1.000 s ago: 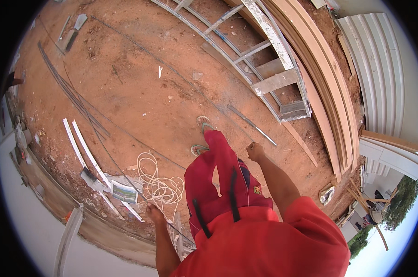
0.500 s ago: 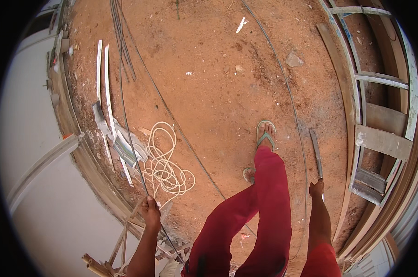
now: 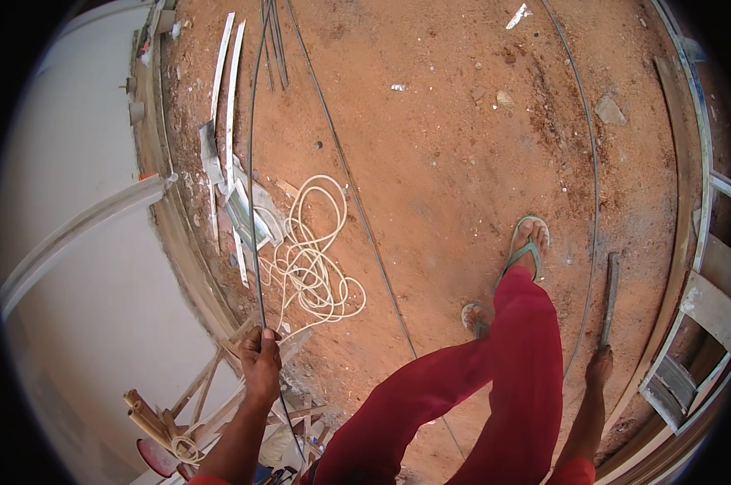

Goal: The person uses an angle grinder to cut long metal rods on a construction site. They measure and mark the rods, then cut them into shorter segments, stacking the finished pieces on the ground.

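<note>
My left hand [image 3: 260, 365] is closed round a long dark steel rod [image 3: 254, 194], with the thumb along it. The rod runs from the far ground down past my left forearm. On my right side, my right hand [image 3: 599, 366] grips the lower end of a grey flat metal bar [image 3: 610, 295], which points away from me. Fingers hide the held part of the bar. Just beyond my left hand lies a tangled cream cord [image 3: 310, 279] on the reddish dirt. A second dark rod [image 3: 365, 222] slants across the ground between my left hand and my legs.
White strips [image 3: 230, 89] and grey scraps [image 3: 244, 212] lie left, beside a pale wall [image 3: 82, 283]. Wooden sticks [image 3: 145, 416] are heaped at lower left. Another thin rod [image 3: 593, 153] runs along the right. A paint-stained frame [image 3: 709, 311] and planks edge the far right.
The view has shifted, so ground items sit further left of the frame's right rim. Both hands keep their holds; the grey bar now sits more upright.
</note>
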The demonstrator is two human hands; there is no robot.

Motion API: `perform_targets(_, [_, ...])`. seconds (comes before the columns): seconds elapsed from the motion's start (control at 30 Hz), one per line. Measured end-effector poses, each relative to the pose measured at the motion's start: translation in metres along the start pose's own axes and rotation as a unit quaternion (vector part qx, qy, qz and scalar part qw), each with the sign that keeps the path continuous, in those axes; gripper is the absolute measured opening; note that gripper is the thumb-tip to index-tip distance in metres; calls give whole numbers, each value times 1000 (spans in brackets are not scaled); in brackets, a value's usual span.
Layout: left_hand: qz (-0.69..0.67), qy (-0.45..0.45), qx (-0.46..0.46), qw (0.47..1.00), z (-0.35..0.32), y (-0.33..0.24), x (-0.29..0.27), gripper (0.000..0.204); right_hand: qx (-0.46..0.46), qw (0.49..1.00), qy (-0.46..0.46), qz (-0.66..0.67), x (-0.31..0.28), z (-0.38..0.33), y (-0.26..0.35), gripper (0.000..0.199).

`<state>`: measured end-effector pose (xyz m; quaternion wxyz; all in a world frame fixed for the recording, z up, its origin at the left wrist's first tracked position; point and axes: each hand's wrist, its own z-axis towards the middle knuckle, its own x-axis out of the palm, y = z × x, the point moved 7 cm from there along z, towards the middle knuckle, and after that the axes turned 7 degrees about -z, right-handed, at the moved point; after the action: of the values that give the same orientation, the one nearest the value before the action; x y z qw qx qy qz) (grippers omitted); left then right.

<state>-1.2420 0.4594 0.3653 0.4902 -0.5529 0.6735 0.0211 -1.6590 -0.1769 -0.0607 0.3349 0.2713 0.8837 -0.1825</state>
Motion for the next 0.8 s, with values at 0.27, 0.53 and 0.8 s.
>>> perform_targets(0.27, [-149, 194, -67, 967, -71, -132, -64, 17, 124, 963, 126, 202, -113, -214, -1, 29])
perform_targets(0.53, [-303, 334, -88, 888, -124, -265, -143, 23, 137, 964, 202, 109, -218, -399, -64, 67])
perform_targets(0.8, [-316, 332, -67, 886, -105, -344, -154, 26, 18, 977, 97, 190, -431, -424, -18, 65])
